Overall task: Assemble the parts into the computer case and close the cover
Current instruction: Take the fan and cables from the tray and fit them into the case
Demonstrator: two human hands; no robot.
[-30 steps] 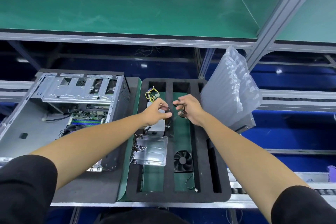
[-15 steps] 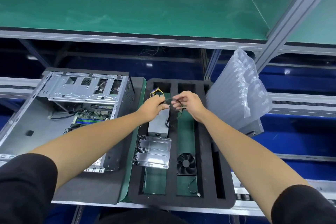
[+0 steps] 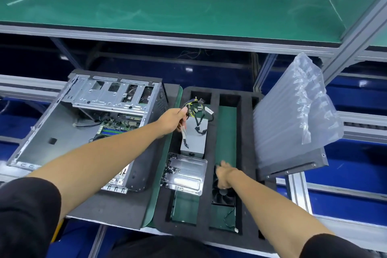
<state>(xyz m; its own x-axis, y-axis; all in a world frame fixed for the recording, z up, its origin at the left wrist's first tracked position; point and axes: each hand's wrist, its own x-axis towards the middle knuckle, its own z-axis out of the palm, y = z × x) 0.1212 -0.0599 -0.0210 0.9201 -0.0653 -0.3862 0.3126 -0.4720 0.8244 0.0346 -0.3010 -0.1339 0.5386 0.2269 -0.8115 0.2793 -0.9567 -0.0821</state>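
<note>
From the head view, my left hand (image 3: 174, 120) grips the cable bundle (image 3: 193, 108) over the grey power supply (image 3: 194, 139), which sits in the left slot of the black foam tray (image 3: 210, 153). My right hand (image 3: 224, 177) curls on the black fan (image 3: 223, 195) in the middle slot. The open computer case (image 3: 88, 128) lies left of the tray; the side cover (image 3: 293, 148) leans at right.

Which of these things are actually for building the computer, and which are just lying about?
For the job: computer case; power supply with cable bundle, gripped by left hand; fan under right hand; clear parts box; side cover.
Lying about: foam tray; air-cushion wrap; green shelf.
</note>
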